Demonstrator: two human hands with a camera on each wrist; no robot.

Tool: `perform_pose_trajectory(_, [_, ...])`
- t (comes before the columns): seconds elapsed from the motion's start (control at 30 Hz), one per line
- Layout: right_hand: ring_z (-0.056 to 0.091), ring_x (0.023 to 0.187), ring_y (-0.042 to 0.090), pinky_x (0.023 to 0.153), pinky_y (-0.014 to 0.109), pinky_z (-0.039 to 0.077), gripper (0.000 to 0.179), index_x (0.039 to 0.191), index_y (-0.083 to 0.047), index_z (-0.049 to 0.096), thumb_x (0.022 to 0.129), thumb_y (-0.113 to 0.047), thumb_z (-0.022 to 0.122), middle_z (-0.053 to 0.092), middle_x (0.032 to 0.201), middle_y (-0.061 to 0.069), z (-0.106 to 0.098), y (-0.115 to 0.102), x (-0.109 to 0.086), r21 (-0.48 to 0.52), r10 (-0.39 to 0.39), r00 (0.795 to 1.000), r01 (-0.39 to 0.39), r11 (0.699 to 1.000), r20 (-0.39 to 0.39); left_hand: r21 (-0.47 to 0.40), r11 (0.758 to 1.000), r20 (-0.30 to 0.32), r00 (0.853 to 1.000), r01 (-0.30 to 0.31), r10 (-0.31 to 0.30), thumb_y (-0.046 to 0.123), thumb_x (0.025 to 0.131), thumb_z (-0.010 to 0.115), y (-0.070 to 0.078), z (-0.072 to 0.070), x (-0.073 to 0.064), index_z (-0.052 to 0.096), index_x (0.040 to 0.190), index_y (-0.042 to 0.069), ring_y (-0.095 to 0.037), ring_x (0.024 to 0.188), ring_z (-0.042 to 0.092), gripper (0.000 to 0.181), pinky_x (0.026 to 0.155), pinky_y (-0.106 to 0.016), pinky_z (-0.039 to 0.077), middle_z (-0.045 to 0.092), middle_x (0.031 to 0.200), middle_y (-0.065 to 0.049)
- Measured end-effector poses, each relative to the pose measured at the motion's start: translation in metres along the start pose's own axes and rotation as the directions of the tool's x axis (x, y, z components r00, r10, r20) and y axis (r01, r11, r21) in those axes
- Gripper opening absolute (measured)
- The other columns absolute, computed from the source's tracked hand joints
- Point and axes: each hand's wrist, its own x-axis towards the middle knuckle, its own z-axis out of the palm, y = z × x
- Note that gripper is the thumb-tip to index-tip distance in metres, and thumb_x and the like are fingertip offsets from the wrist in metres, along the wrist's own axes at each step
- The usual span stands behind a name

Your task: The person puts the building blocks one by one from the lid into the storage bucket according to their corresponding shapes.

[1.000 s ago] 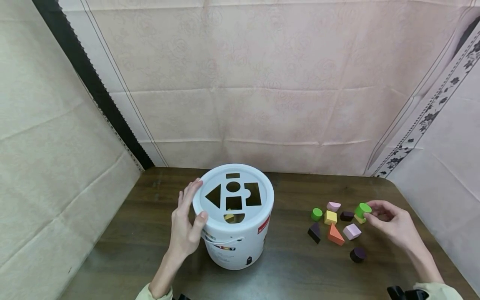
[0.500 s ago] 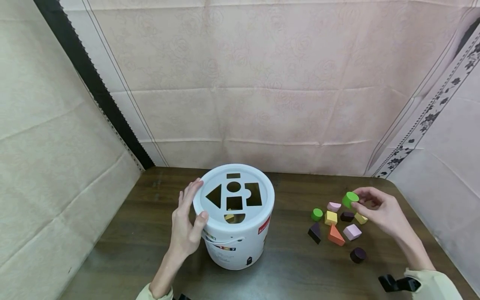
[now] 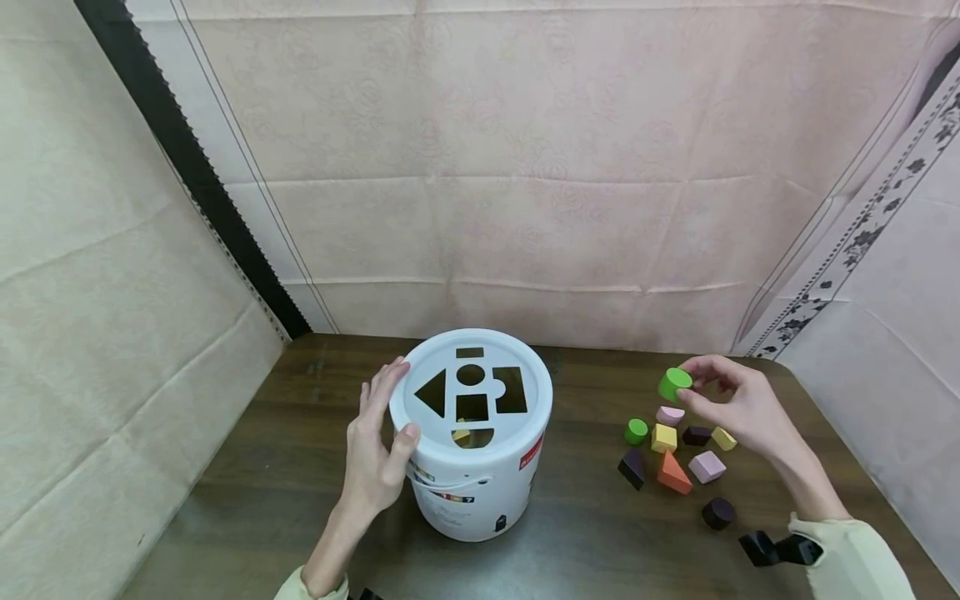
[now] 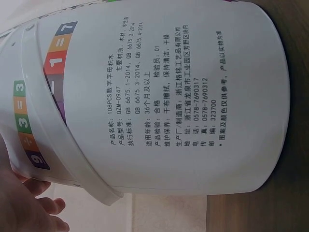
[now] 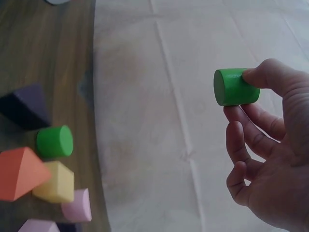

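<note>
With thumb and fingers my right hand [image 3: 738,407] pinches a green cylinder block [image 5: 236,87], raised above the table. My left hand [image 3: 375,442] rests against the left side of a white bucket [image 3: 480,500], its thumb and fairly straight fingers spread along the rim. The bucket's lid [image 3: 528,387] has several shaped holes, including a triangle, a circle and a square. Through the front hole a bit of yellow shows inside. A second green cylinder [image 3: 636,431] stands on the table below the right hand. Printed text and a white handle [image 4: 72,145] fill the left wrist view.
Near the second cylinder lie a yellow cube [image 3: 663,438], an orange triangular block [image 3: 672,473], a purple triangular block [image 3: 632,468], a lilac block [image 3: 707,467] and a dark cylinder [image 3: 718,513]. A pale cloth wall [image 3: 487,233] borders the wooden table [image 3: 585,533].
My right hand has lifted the green cylinder off the group of blocks and carried it left and upward. The left hand has stayed on the bucket.
</note>
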Motion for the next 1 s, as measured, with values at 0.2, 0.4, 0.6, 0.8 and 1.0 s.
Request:
perform_pose_trajectory(0.2, [0.050,0.077,0.016,0.065,0.027,0.034,0.024,0.096,-0.007,0.062,0.075,-0.003,0.071,0.061,0.083,0.005,0.003,-0.013,0.008,0.017,-0.029,0.999,0.029,0.999,0.036,0.011,1.000,0.004,1.000,-0.001,0.001,0.053,0.087,0.043,-0.017,0.003,-0.006,0.048,0.127,-0.002,-0.039,0.121,0.036,0.069,0.095,-0.064,0.010,0.047,0.129,-0.018])
perform_pose_trajectory(0.4, [0.051,0.079,0.016,0.066,0.026,0.034,0.027,0.098,-0.009,0.062,0.074,-0.002,0.072,0.061,0.086,0.002,0.006,-0.022,0.017,0.044,-0.110,0.992,0.107,0.993,0.056,0.011,1.000,0.001,1.000,-0.004,0.004,0.053,0.086,0.043,-0.020,0.004,-0.007,0.048,0.127,-0.001,-0.039,0.122,0.035,0.068,0.094,-0.064,0.010,0.047,0.129,-0.017])
perform_pose_trajectory(0.6, [0.054,0.078,0.015,0.068,0.026,0.033,0.027,0.097,-0.006,0.062,0.072,0.002,0.071,0.062,0.085,0.003,0.012,-0.043,0.026,0.061,-0.191,0.979,0.187,0.980,0.065,0.000,1.000,-0.009,1.000,-0.002,0.002,0.050,0.086,0.044,-0.004,0.002,-0.001,0.049,0.125,-0.003,-0.040,0.119,0.037,0.066,0.096,-0.061,0.012,0.048,0.127,-0.020])
perform_pose_trajectory(0.8, [0.054,0.081,0.014,0.072,0.025,0.035,0.025,0.097,-0.006,0.061,0.074,0.000,0.070,0.062,0.087,0.003,0.022,-0.075,0.036,0.082,-0.202,0.971,0.193,0.978,0.126,-0.013,1.000,-0.015,1.000,0.002,-0.002,0.041,0.087,0.047,0.005,0.000,0.001,0.049,0.123,-0.004,-0.041,0.117,0.039,0.058,0.097,-0.060,0.013,0.049,0.124,-0.023])
perform_pose_trajectory(1.0, [0.055,0.083,0.016,0.074,0.027,0.036,0.027,0.097,-0.008,0.061,0.073,-0.001,0.071,0.062,0.087,0.002,0.034,-0.096,0.045,0.144,-0.277,0.946,0.254,0.956,0.168,-0.016,1.000,-0.013,1.000,0.000,0.000,0.042,0.087,0.047,0.006,-0.001,0.002,0.049,0.123,-0.004,-0.042,0.117,0.039,0.059,0.095,-0.062,0.013,0.049,0.124,-0.023])
